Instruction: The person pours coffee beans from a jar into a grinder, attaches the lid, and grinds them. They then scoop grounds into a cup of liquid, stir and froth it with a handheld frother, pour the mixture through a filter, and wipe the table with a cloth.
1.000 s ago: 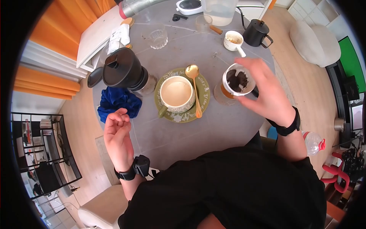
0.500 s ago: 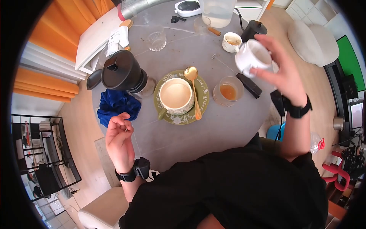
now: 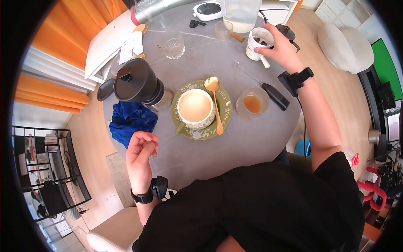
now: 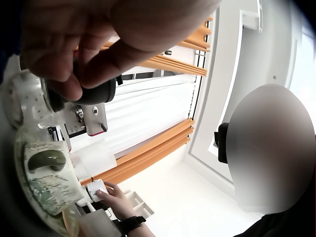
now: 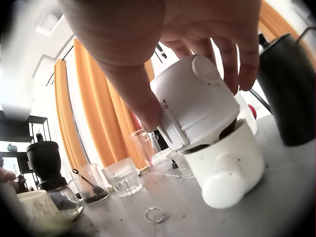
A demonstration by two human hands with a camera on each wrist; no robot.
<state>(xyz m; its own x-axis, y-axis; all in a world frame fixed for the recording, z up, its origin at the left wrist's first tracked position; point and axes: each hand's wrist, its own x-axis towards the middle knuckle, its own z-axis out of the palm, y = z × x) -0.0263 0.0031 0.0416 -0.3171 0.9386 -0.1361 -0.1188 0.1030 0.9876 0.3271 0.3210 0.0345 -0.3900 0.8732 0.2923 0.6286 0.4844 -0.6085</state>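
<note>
My right hand [image 3: 282, 49] grips a white coffee dripper [image 5: 195, 101] with dark coffee grounds in it. In the right wrist view the dripper tilts, its lower edge at the rim of a small white cup with a stub handle [image 5: 232, 165]. My left hand [image 3: 141, 157] hangs with loosely curled fingers, holding nothing, beside a blue cloth [image 3: 132, 120]. A cream cup [image 3: 195, 107] and a gold spoon [image 3: 216, 109] sit on a green saucer [image 3: 226, 103]. To their right stand a glass of amber liquid [image 3: 252, 105] and a black handheld frother [image 3: 276, 96].
A black-topped grinder [image 3: 134, 80] stands at the left, behind the cloth. Farther back are a clear ridged glass [image 3: 173, 47], a white scale [image 3: 208, 10] and a translucent pitcher [image 3: 239, 17]. A black kettle [image 3: 286, 31] is just behind my right hand.
My right hand has lifted the dripper off the amber-liquid glass, uncovering the frother, and carried it away to the small white cup at the back. The left hand has shifted slightly.
</note>
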